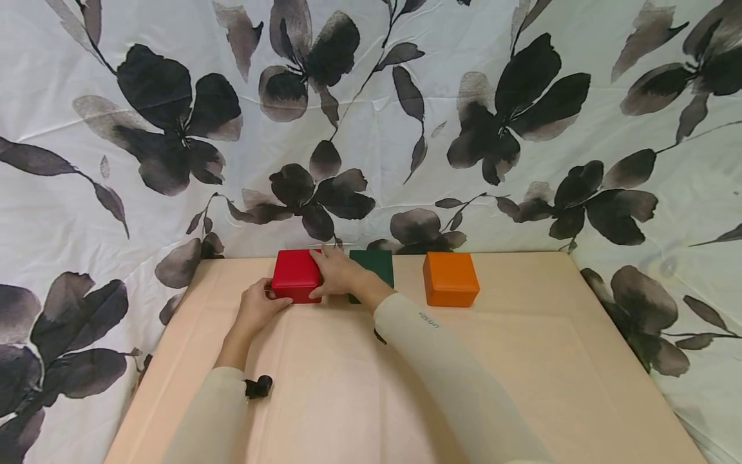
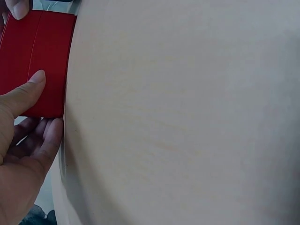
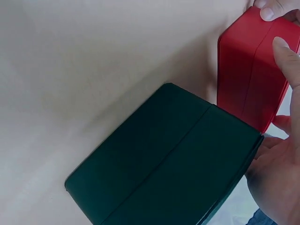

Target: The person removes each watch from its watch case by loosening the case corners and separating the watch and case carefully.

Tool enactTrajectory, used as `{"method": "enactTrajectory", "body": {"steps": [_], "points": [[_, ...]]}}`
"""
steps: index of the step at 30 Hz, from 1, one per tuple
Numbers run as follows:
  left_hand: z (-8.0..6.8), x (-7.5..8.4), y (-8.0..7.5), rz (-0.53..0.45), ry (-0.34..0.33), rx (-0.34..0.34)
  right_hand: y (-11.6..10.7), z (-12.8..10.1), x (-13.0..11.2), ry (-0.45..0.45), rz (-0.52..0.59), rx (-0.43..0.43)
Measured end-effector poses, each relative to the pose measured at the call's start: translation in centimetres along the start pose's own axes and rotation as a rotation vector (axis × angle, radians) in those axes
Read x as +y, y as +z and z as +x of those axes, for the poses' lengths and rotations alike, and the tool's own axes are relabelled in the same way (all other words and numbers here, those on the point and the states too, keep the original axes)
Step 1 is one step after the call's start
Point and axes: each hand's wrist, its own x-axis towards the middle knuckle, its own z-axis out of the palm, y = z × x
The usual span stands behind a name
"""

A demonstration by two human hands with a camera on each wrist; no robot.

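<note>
A closed red box point(image 1: 296, 277) sits at the far edge of the table, left of the middle. My left hand point(image 1: 259, 304) grips its near left corner, the thumb point(image 2: 29, 93) lying on the front face and the fingers at the side. From the right, my right hand point(image 1: 339, 274) holds the same box, its thumb point(image 3: 284, 55) against the front. A dark green box point(image 3: 164, 159) stands just right of the red one, partly covered by my right hand and wrist in the head view.
An orange box point(image 1: 451, 279) stands further right near the table's back edge. The pale table point(image 1: 336, 386) stretches toward me. Behind it hangs a white cloth point(image 1: 400, 161) with dark flowers.
</note>
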Motion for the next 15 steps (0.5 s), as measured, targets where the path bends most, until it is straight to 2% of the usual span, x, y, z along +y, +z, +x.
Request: {"method": "enactTrajectory", "body": {"steps": [7,15], "points": [[0.01,-0.01,0.15,-0.005,-0.001,-0.012,0.24,0.18,-0.07,-0.012,0.032,0.016],[0.11,0.17,-0.06,0.013,0.006,0.007,0.56,0.64,-0.11,-0.025,0.039,0.031]]}}
